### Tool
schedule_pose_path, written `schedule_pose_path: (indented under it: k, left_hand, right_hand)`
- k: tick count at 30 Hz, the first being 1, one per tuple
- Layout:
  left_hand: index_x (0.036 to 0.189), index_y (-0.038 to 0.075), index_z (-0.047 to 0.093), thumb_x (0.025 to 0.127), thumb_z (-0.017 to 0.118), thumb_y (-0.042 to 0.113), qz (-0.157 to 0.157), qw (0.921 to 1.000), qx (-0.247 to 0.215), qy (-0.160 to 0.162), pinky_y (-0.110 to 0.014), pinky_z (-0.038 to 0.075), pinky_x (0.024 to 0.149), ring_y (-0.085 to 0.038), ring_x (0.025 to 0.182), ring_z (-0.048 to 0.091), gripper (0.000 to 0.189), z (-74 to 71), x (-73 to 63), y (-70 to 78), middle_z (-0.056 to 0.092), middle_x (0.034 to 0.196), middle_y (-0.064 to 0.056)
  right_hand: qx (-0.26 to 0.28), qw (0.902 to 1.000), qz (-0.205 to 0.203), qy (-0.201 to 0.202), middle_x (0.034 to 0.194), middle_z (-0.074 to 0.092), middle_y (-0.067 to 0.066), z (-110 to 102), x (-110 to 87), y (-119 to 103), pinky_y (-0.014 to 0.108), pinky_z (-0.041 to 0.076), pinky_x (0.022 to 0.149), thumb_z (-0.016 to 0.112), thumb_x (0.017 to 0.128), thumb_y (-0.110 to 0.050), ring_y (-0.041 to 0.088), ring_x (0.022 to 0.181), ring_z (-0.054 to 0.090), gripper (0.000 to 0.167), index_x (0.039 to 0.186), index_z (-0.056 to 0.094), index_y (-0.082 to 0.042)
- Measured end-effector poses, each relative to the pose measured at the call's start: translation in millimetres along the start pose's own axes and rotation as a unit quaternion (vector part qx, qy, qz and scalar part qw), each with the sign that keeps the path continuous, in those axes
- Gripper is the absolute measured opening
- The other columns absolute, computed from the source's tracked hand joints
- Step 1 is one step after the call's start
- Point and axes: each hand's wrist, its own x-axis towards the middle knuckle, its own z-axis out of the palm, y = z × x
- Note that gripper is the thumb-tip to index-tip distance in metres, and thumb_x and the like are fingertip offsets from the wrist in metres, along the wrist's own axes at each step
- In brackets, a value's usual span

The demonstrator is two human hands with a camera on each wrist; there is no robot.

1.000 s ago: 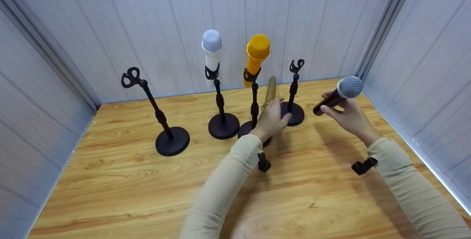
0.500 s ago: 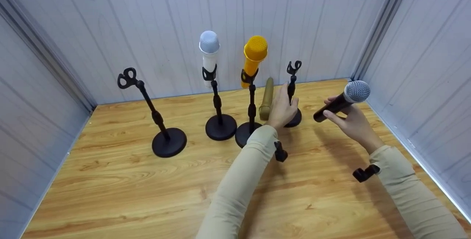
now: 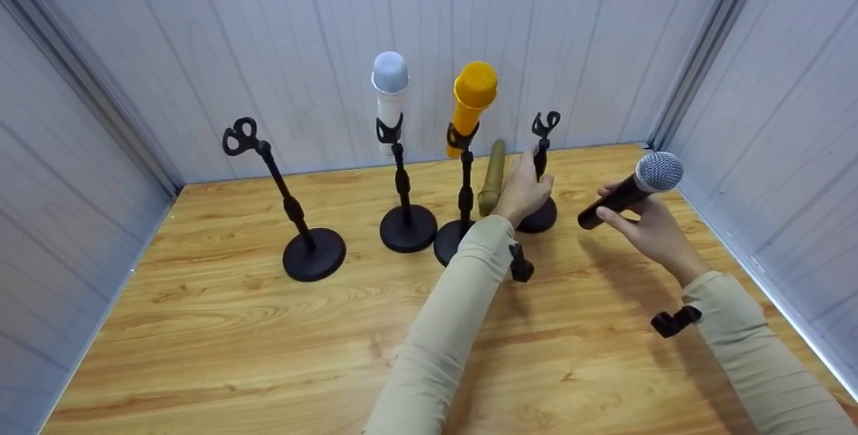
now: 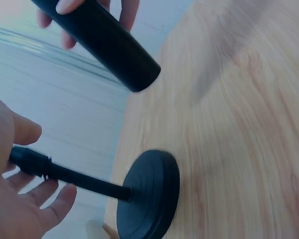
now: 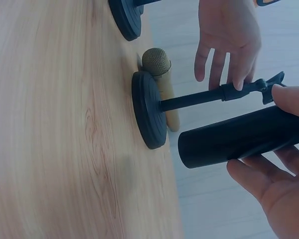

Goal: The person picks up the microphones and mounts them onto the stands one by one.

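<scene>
My right hand (image 3: 660,237) grips a black microphone (image 3: 620,199) with a silver mesh head, held tilted above the table, head up to the right. Its plain lower end shows large in the right wrist view. My left hand (image 3: 526,187) is at the pole of the rightmost black microphone stand (image 3: 538,216), whose forked clip holds nothing. In the left wrist view the pole (image 4: 87,181) runs between the thumb and the loosely extended fingers (image 4: 62,199), with a gap below the thumb. The round base rests on the table.
A white microphone (image 3: 390,80) and a yellow microphone (image 3: 476,86) sit in the clips of two middle stands. A gold microphone (image 3: 493,177) lies on the table behind them. Another stand (image 3: 314,254) with a bare clip is at the left. Panel walls (image 3: 281,33) enclose the table.
My left hand has moved right and away, from beside the yellow microphone's stand to the rightmost stand's pole. My right hand has shifted slightly right and nearer, still holding the black microphone.
</scene>
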Motion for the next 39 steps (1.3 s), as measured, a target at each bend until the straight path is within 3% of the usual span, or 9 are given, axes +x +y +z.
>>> schedule_pose_path:
  k: [3,9,16,23,29,33,36,39]
  left_hand:
    - [0.149,0.007,0.045,0.104,0.056,0.019,0.019,0.9998,0.007,0.0,-0.025,0.041,0.105,-0.019,0.127,0.052,0.048,-0.4,-0.9,-3.9,0.052,0.142,-0.011]
    - [0.145,0.007,0.047,0.108,0.051,0.025,0.063,0.9969,0.017,-0.043,-0.023,0.045,0.098,-0.016,0.12,0.059,0.041,-0.5,-8.8,-7.1,0.06,0.134,-0.008]
    - [0.13,0.009,0.054,0.109,0.049,0.031,0.084,0.9916,0.035,-0.092,-0.024,0.049,0.083,-0.012,0.099,0.061,0.031,-1.7,-21.4,-2.0,0.063,0.111,-0.001]
    - [0.118,0.008,0.054,0.109,0.048,0.031,0.136,0.9826,0.082,-0.097,-0.024,0.046,0.068,-0.013,0.082,0.056,0.025,-3.5,-36.0,-0.8,0.057,0.096,0.0]
    - [0.121,0.004,0.055,0.109,0.048,0.027,0.194,0.9739,0.063,-0.098,-0.022,0.044,0.069,-0.013,0.081,0.054,0.026,-9.9,-54.1,-6.0,0.056,0.098,-0.002]
    - [0.121,0.002,0.056,0.109,0.049,0.025,0.231,0.9667,0.058,-0.094,-0.022,0.044,0.072,-0.013,0.082,0.054,0.027,-16.1,-68.6,-9.8,0.057,0.097,-0.003]
    - [0.117,0.002,0.056,0.109,0.049,0.024,0.246,0.9627,0.053,-0.099,-0.021,0.043,0.071,-0.013,0.081,0.053,0.025,-22.0,-80.1,-11.7,0.056,0.096,-0.004]
    - [0.112,0.004,0.055,0.109,0.049,0.024,0.244,0.9622,0.05,-0.111,-0.021,0.04,0.068,-0.013,0.078,0.051,0.022,-29.3,-91.6,-13.5,0.054,0.094,-0.003]
  right_hand:
    - [-0.001,1.0,-0.001,0.0,0.121,0.069,0.022,0,-0.6,1,0.013,0.045,0.095,0.073,0.093,-0.002,-0.003,0.109,0.062,0.037,0.127,0.06,0.007]
    - [0.011,0.9999,0.002,0.001,0.119,0.07,0.011,-2,-0.4,0,0.015,0.047,0.095,0.072,0.094,-0.002,0.0,0.11,0.063,0.037,0.127,0.059,0.008]
    - [-0.015,0.9999,0.006,-0.005,0.122,0.067,0.026,-4,3.5,-1,0.014,0.045,0.095,0.071,0.096,-0.008,-0.004,0.109,0.061,0.036,0.128,0.059,0.007]
    - [-0.04,0.9991,0.011,-0.007,0.125,0.067,0.022,-4,8.6,-9,0.013,0.043,0.094,0.067,0.1,-0.016,-0.007,0.106,0.059,0.038,0.13,0.058,0.005]
    - [-0.042,0.999,0.013,-0.003,0.13,0.064,0.02,-2,13.2,-21,0.016,0.047,0.095,0.067,0.1,-0.017,-0.002,0.112,0.058,0.038,0.131,0.058,0.003]
    - [-0.001,0.9995,-0.026,0.019,0.129,0.063,0.021,2,17.4,-26,0.016,0.051,0.09,0.07,0.095,-0.002,0.002,0.115,0.059,0.038,0.131,0.06,0.007]
    - [0.06,0.9956,-0.067,0.025,0.124,0.065,0.02,7,20.2,-32,0.019,0.053,0.09,0.07,0.089,0.013,0.007,0.115,0.063,0.053,0.139,0.053,0.01]
    - [0.103,0.9912,-0.081,0.011,0.121,0.068,0.008,13,21.1,-42,0.024,0.055,0.087,0.067,0.088,0.018,0.011,0.114,0.065,0.068,0.15,0.042,0.005]
